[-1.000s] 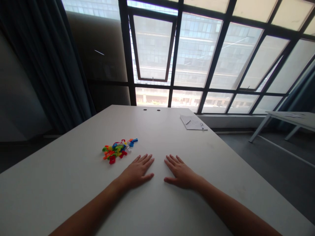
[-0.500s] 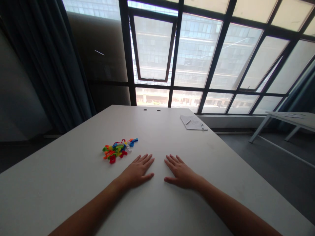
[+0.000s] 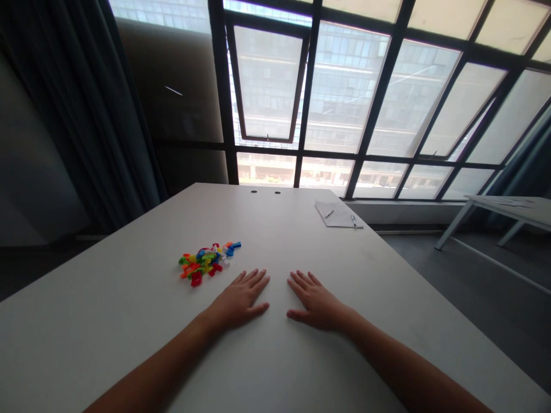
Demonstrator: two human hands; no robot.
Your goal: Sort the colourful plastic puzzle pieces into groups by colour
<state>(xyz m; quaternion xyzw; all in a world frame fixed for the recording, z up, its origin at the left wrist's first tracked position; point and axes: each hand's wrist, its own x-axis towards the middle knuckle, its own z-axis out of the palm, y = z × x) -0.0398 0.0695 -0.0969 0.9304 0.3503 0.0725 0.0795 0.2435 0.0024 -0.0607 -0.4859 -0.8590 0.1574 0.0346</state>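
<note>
Windows in dark frames fill the far side of the room, with a dark blue curtain hanging at my left. The white table stretches away from me towards the glass, and a second white table stands apart at my right. Near the far right edge of mine lies some paper. My left hand rests palm down, fingers extended; my right hand mirrors it, just as flat, with a gap between the two. The pile of small colourful plastic pieces sits just beyond my left hand and to its left, apart from it. Two pens lie on the paper. Smallest are single pieces, such as the red one at the pile's near edge.
</note>
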